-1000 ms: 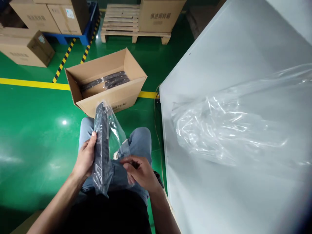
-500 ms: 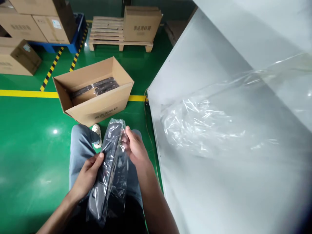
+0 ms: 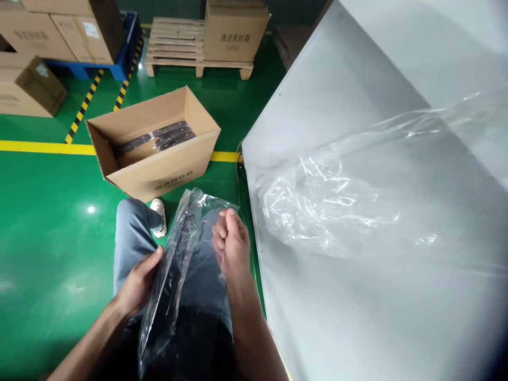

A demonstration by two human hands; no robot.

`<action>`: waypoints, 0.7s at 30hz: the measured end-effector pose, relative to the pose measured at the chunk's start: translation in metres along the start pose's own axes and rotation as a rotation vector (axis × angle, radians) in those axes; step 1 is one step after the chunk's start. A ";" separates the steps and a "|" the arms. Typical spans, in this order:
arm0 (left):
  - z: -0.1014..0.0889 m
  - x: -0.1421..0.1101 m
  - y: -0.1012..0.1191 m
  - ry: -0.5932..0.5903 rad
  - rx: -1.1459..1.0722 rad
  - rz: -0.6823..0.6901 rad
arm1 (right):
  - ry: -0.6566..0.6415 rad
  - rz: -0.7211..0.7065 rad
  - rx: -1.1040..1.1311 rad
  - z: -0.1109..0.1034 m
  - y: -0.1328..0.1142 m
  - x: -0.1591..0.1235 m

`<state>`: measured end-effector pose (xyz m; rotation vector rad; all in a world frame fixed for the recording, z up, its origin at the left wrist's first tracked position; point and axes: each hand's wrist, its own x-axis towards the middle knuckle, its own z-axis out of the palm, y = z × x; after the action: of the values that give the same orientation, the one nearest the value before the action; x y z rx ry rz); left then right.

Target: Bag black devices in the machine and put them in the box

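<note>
A long dark part [image 3: 173, 275] lies inside a clear plastic bag [image 3: 198, 241] above my lap. My left hand [image 3: 139, 280] is closed around the bagged part at its left side, thumb on top. My right hand [image 3: 233, 244] pinches the loose edge of the bag and holds it out to the right, so the film spreads between both hands. What exactly the part is cannot be made out through the glare. Ahead of my knees stands an open cardboard box [image 3: 174, 172] with several similar bagged dark parts [image 3: 174, 136] in it.
To the right, a pale grey surface [image 3: 337, 312] carries crumpled clear plastic bags [image 3: 313, 201]. A wooden pallet [image 3: 174, 47] bears a closed carton [image 3: 236, 34]. More cartons [image 3: 32, 37] sit on a blue pallet [image 3: 129, 47] at far left. A cable [image 3: 238, 201] runs along the green floor.
My right hand has moved right, drawing the bag's loose edge away from the part. The bagged part has turned onto its edge in my left hand. The view has shifted slightly.
</note>
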<state>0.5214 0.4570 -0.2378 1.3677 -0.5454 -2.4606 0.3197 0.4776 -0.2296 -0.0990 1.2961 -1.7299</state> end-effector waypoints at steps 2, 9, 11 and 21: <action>0.002 0.002 0.001 -0.058 0.018 0.019 | -0.049 -0.002 0.027 0.003 -0.005 -0.004; 0.014 0.006 -0.002 -0.066 0.204 0.164 | -0.111 -0.060 -0.022 0.010 -0.014 -0.019; 0.013 0.005 -0.001 -0.016 0.203 0.153 | -0.035 -0.132 -0.072 0.007 -0.015 -0.018; -0.018 0.010 -0.004 -0.374 -0.082 -0.062 | 0.042 0.010 0.006 -0.016 -0.006 0.003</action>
<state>0.5313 0.4528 -0.2555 0.9089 -0.4778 -2.7733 0.3058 0.4871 -0.2335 -0.0536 1.3198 -1.7356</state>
